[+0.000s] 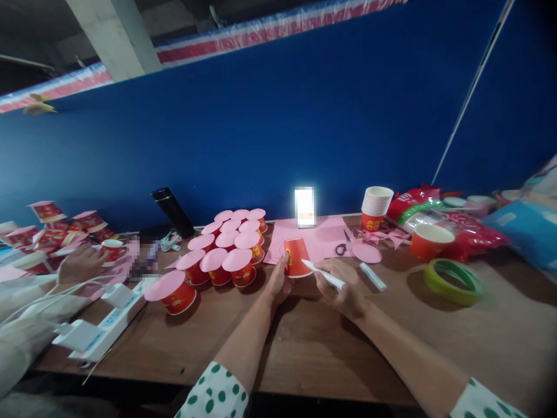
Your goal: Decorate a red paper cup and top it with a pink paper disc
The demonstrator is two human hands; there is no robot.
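Observation:
My left hand (279, 283) is wrapped round the lower left side of a red paper cup (297, 257), which is upside down above the table's front part. My right hand (343, 287) grips a white marker pen (328, 275), its tip pointing left at the cup's right side; whether it touches cannot be made out. Behind the cup lies a sheet of pink paper (326, 232). Close to my right hand are a white tube-like piece (373, 277), a pink paper disc (366, 252) and scissors (342, 248).
Several red cups topped with pink discs (215, 259) stand left of my hands. Farther left are a power strip (114, 325), a black flask (172, 212) and a co-worker's hand (82, 261). To the right stand stacked cups (376, 203), another cup (429, 247) and green tape (455, 283).

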